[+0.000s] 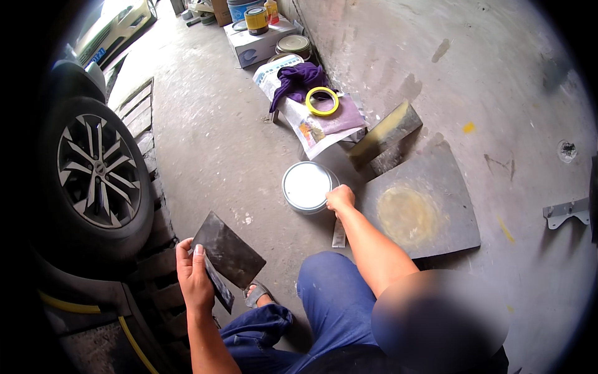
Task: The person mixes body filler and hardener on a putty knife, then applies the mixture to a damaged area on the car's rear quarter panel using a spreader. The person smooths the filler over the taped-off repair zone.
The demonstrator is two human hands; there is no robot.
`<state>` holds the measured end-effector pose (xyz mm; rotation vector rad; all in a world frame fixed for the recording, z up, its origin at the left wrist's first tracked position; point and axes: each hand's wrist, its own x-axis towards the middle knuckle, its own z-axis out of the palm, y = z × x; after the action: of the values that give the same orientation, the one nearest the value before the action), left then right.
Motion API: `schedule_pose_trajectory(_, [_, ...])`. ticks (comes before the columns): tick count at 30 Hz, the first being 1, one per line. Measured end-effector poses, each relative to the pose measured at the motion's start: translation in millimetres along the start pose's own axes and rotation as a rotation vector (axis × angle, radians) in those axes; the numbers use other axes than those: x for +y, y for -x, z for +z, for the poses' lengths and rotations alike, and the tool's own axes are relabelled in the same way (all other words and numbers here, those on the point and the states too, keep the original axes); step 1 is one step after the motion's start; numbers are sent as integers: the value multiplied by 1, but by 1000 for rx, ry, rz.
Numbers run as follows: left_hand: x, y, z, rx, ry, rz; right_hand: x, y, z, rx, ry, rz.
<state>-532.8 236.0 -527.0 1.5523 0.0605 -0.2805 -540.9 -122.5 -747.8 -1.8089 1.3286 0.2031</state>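
- Down on the concrete floor (205,143), the person crouched in blue trousers, both forearms reaching forward from the lower edge.
- The left hand (193,274) was closed around two dark flat scrapers: a broad dark blade (229,249) fanned out above the thumb, and a narrower one (219,288) pointing down past the palm.
- The right hand (340,199) was curled shut at the rim of a round open tin (306,186) of pale filler, touching its right edge; a thin metal strip (339,234) showed just below that hand, though whether the fingers gripped it could not be told.
- The tin stood on the floor between the two hands, nearer the right.
- Just right of the tin lay a dark mixing board (430,212) with a yellowish smear at its middle.
- Farther off, a purple cloth (300,80) and a yellow tape ring (322,101) rested on a newspaper-covered stool.
- A car wheel (93,171) stood close on the left.
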Motion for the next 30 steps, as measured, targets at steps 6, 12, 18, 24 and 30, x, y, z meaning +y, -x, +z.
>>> schedule_pose_trajectory(6, [-2, -8, 6, 37, -60, 5, -28, 31, -24, -53, -105, -28])
schedule_pose_trajectory(12, [-8, -23, 8, -22, -88, 45, 8, 68, -109, 80, -147, -336])
schedule_pose_trajectory(18, [-11, -34, 7, -11, -104, -12, 86, 131, -161, -80, 488, -405])
schedule_pose_trajectory(24, [-11, -40, 24, -58, -81, -52, 272, 130, -86, -322, 960, -606])
schedule_pose_trajectory(30, [-15, -37, 33, -105, -19, -94, 300, 120, -77, -383, 978, -411])
